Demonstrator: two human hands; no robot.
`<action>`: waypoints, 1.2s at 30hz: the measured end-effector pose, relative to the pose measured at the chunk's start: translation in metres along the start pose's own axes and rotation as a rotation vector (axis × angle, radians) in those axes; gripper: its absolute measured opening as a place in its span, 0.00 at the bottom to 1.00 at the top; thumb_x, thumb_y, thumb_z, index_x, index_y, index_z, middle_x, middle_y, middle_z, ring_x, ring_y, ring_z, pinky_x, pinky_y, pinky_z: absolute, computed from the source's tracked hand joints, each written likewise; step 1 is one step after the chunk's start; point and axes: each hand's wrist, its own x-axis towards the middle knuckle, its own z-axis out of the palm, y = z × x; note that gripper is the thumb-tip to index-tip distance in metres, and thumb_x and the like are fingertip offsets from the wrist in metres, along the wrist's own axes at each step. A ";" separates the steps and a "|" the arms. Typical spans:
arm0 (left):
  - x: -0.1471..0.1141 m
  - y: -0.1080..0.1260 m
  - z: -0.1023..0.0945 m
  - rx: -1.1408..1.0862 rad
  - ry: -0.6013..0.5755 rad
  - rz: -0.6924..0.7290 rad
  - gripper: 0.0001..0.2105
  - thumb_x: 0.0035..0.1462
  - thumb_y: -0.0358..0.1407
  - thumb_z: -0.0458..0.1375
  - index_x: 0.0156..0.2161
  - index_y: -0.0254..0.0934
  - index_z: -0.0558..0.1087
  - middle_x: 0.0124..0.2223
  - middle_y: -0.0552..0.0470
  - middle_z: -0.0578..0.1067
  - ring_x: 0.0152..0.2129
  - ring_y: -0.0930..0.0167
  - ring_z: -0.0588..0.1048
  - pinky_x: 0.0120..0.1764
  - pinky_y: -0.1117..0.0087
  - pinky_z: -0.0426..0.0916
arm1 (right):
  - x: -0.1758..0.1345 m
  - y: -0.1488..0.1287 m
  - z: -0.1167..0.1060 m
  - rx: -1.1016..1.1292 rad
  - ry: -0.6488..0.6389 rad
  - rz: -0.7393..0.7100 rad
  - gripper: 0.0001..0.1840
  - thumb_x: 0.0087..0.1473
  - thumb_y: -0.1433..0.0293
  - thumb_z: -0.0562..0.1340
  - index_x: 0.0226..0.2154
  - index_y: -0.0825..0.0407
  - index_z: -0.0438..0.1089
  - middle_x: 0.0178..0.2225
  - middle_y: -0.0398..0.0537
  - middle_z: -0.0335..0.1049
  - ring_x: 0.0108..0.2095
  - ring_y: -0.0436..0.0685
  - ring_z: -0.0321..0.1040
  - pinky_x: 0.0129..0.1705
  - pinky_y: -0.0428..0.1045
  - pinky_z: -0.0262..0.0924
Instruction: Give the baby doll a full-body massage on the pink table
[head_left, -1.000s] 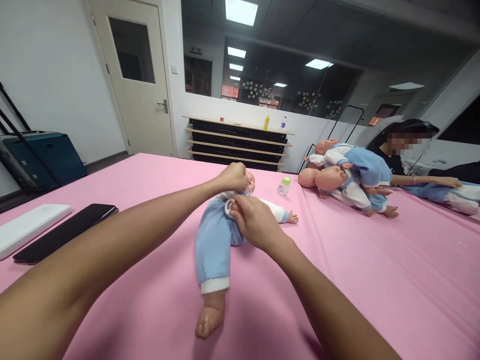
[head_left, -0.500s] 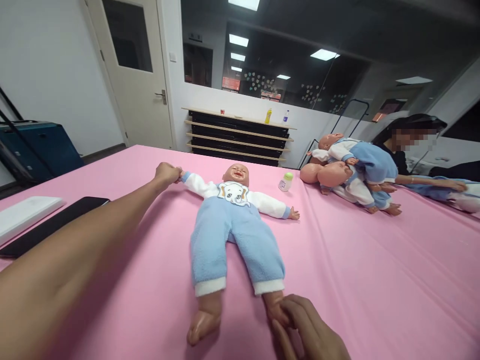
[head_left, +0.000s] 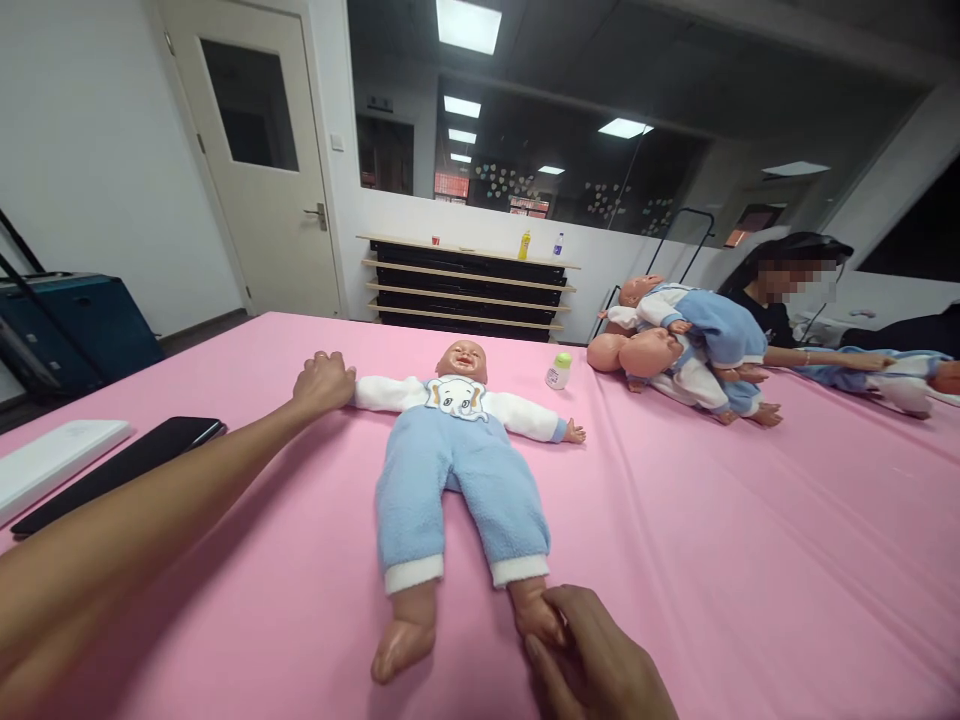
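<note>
A baby doll (head_left: 459, 450) lies face up on the pink-covered table (head_left: 720, 540), its feet toward me. It wears a white and light-blue outfit with an elephant face on the chest. My left hand (head_left: 324, 383) is closed round the doll's hand at the left, which is hidden inside my fingers; that doll arm is stretched straight out sideways. At the front, my right hand (head_left: 600, 655) grips the doll's foot (head_left: 538, 612) on the right between thumb and fingers. The doll's other arm and foot rest on the cover, untouched.
Beyond the doll stands a small green-capped bottle (head_left: 559, 371). Several dolls (head_left: 682, 345) are piled at the right, near another person (head_left: 780, 290) whose arm reaches to a further doll. A white flat box (head_left: 60, 460) and a black flat object (head_left: 124, 475) lie left.
My left hand has brought the doll's arm from a slight upward slant down to nearly level. My right hand stays on the foot. The view has tilted up slightly.
</note>
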 end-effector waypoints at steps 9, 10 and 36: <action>-0.288 0.057 -0.036 0.228 -0.625 0.715 0.29 0.61 0.53 0.44 0.62 0.45 0.67 0.48 0.31 0.74 0.42 0.49 0.72 0.44 0.47 0.64 | -0.007 -0.010 -0.005 0.015 -0.125 -0.002 0.37 0.59 0.64 0.62 0.66 0.45 0.48 0.43 0.53 0.67 0.41 0.61 0.68 0.41 0.56 0.68; -0.307 0.059 -0.036 0.256 -0.658 0.699 0.31 0.59 0.55 0.46 0.64 0.45 0.65 0.49 0.29 0.74 0.42 0.48 0.72 0.42 0.46 0.64 | -0.006 -0.012 -0.008 0.016 -0.168 0.013 0.36 0.59 0.65 0.62 0.66 0.42 0.50 0.43 0.51 0.66 0.41 0.61 0.67 0.42 0.56 0.68; -0.281 0.043 -0.112 0.083 -0.634 0.701 0.24 0.63 0.46 0.48 0.63 0.48 0.63 0.41 0.45 0.79 0.36 0.58 0.78 0.37 0.63 0.67 | -0.027 0.007 -0.028 0.314 -0.145 0.184 0.34 0.58 0.54 0.60 0.64 0.40 0.54 0.49 0.50 0.71 0.39 0.58 0.74 0.39 0.51 0.72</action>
